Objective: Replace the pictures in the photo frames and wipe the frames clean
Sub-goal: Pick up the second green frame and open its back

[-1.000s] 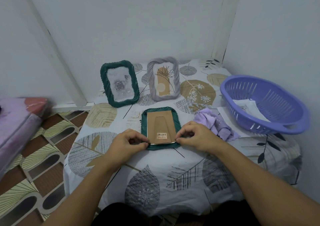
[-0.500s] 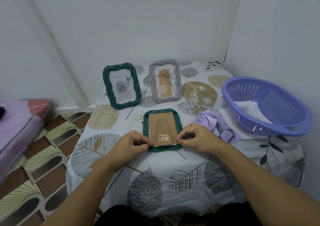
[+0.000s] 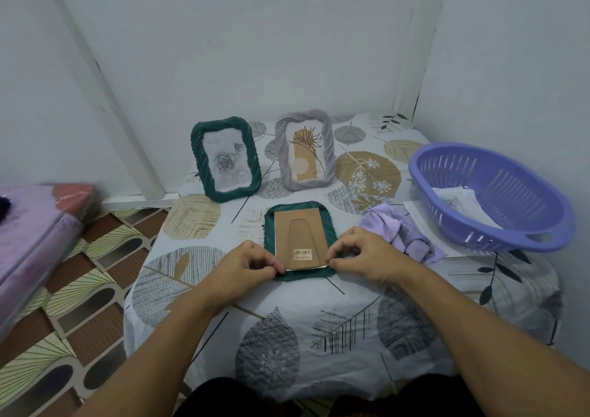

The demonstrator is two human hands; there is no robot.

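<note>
Frame in hand: The face-down green frame (image 3: 300, 212) lies flat on the table (image 3: 319, 336) right in front of you, its brown backing board (image 3: 301, 234) up and a barcode sticker (image 3: 302, 254) near the edge closest to you.
Long axis: It runs away from you, toward the wall; the short near edge is the one you are working.
Left hand (image 3: 247, 265): Your fingers are curled and pinch the near-left corner of the backing board.
Right hand (image 3: 360, 253): Curled the same way, it pinches the near-right corner; a thin pale edge shows under the board there, perhaps the picture or glass, though you cannot be sure which.
Key relation: Both hands sit at the near end, one each side and equally close, so the board probably has to come toward you along the long axis, or lift from this end. Whether it is going in or coming out cannot be told.
Other frames: A standing green frame (image 3: 226, 158) with a rose print and a grey frame (image 3: 305, 153) with a plant sketch stand upright behind, well apart from your hands.
Cloth: The lilac cloth (image 3: 399, 231) lies just right of your right hand, untouched, so wiping looks not yet begun on this frame.
Basket: The purple basket (image 3: 447, 167) on the far right holds papers (image 3: 463, 199), likely spare pictures.
</note>
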